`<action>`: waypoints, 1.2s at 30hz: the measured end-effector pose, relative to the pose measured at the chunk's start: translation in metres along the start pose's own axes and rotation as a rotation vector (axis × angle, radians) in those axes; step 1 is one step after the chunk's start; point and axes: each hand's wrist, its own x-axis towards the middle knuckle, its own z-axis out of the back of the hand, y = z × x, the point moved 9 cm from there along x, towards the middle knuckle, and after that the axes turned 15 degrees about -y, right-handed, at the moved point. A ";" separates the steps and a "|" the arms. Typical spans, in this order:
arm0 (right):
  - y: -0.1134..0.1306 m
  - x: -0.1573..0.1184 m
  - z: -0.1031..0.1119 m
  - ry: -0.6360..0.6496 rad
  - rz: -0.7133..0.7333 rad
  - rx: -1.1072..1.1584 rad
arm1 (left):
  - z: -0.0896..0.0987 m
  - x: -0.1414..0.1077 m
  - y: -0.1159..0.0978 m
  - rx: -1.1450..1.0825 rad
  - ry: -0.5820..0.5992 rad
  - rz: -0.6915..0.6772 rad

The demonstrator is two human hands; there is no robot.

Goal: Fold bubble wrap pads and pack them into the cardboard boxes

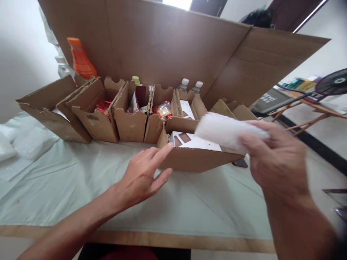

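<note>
A white bubble-wrapped bundle (pixel 223 128) is held in my right hand (pixel 276 155), above the right part of the front cardboard box (pixel 195 159). That box lies crosswise before the row and holds a white carton with brown patches (pixel 196 141). My left hand (pixel 148 171) has its fingers apart and empty, the index fingertip at the box's left front corner. Behind stands a row of open cardboard boxes (pixel 131 126); red packets (pixel 103 107) and a clear-and-red packet (pixel 163 109) show inside some.
A large cardboard panel (pixel 173 47) rises behind the boxes. An orange bottle (pixel 82 61) and white-capped bottles (pixel 184 85) stand behind the row. Bubble wrap (pixel 29 141) lies at the left on the green cloth (pixel 114 220). A fan (pixel 334 81) is at the right.
</note>
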 end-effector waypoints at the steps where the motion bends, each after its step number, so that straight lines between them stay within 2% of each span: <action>1: 0.001 0.004 -0.019 0.071 0.004 -0.006 | -0.007 0.009 -0.002 0.101 0.021 -0.043; 4: -0.004 0.003 -0.070 0.316 -0.056 0.000 | -0.024 0.026 0.002 0.311 0.079 -0.064; 6: -0.009 -0.003 -0.095 0.519 -0.088 -0.028 | -0.026 0.029 0.006 0.347 0.057 -0.058; 9: -0.017 -0.011 -0.117 0.797 -0.093 -0.192 | -0.024 0.027 0.006 0.322 -0.015 -0.082; 11: -0.020 -0.009 -0.124 0.903 -0.084 -0.354 | -0.023 0.025 0.005 0.301 -0.046 -0.103; 13: -0.015 -0.003 -0.131 0.938 -0.020 -0.547 | -0.023 0.025 0.004 0.293 -0.068 -0.116; 17: 0.024 0.004 -0.159 0.915 0.283 -0.921 | -0.023 0.028 0.001 0.299 -0.108 -0.132; 19: 0.041 0.001 -0.176 0.946 0.400 -1.054 | -0.022 0.030 0.000 0.305 -0.117 -0.137; 21: 0.052 -0.002 -0.190 0.968 0.460 -1.105 | -0.021 0.030 0.000 0.309 -0.113 -0.137; 26: 0.058 -0.005 -0.214 0.950 0.533 -1.050 | -0.022 0.030 0.001 0.312 -0.074 -0.126; 30: 0.043 -0.026 -0.225 1.057 0.561 -1.064 | -0.024 0.031 0.004 0.322 -0.034 -0.096; 33: 0.030 -0.037 -0.222 1.138 0.484 -1.048 | -0.024 0.031 0.006 0.330 -0.015 -0.084; 36: 0.021 -0.039 -0.208 1.201 0.326 -0.928 | -0.023 0.032 0.006 0.333 -0.016 -0.086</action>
